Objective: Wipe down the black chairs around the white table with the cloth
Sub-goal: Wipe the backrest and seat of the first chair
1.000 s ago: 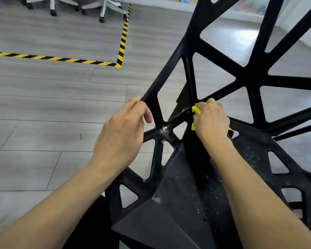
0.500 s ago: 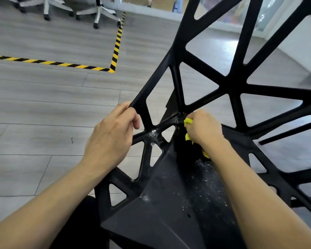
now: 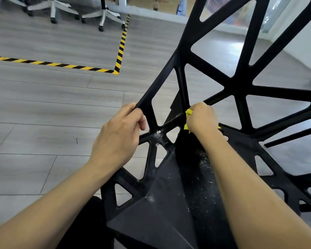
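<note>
nothing readable anywhere tbh, only marking is the yellow-black hazard tape [image 3: 121,44] on the floor [image 3: 43,105] up around 11 o'clock, no words on it

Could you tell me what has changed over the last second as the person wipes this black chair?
Little changed. The right hand, bunched on the yellow cloth, dipped toward the seat and came back up to the strut joint where backrest meets seat. The left hand kept its grip on the black chair edge strut. White specks on the joint beside it remain unwiped.
</note>
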Demonstrator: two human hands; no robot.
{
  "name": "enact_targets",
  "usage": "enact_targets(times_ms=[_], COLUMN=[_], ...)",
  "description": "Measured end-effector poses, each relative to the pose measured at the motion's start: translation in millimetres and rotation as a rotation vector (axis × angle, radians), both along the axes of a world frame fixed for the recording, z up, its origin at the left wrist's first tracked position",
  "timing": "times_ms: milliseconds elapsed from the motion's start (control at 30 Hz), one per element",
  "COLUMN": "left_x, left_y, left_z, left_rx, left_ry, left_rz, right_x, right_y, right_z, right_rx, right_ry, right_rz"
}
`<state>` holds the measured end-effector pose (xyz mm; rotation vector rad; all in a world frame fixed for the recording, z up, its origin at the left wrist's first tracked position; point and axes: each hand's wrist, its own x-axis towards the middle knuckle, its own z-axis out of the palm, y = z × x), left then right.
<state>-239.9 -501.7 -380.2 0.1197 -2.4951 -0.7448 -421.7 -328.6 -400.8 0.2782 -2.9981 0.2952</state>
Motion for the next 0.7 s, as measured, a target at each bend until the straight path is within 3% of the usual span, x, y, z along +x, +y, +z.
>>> enact_targets(times_ms=[233,333,500,700], left_x=[-1,0,-3,-4], left_y=[-1,-3,-6,-6], left_z=[-2,-3,-5,-8], left_rx=[0.001,0.02,0.081,0.086], left_ry=[0.012,0.018,0.038,0.045], left_rz=[-0.01,-0.025,-0.047,-0.034], right_x=[30,51,51,108], right_y=[0,13,6,-46], right_z=[-3,-18,-31,-21], right_rx=[-0.309,-0.244,-0.166,-0.27], right_ry=[-0.08,0.048,0.023,0.077], right_rz=[0.013,0.061,0.061,0.078])
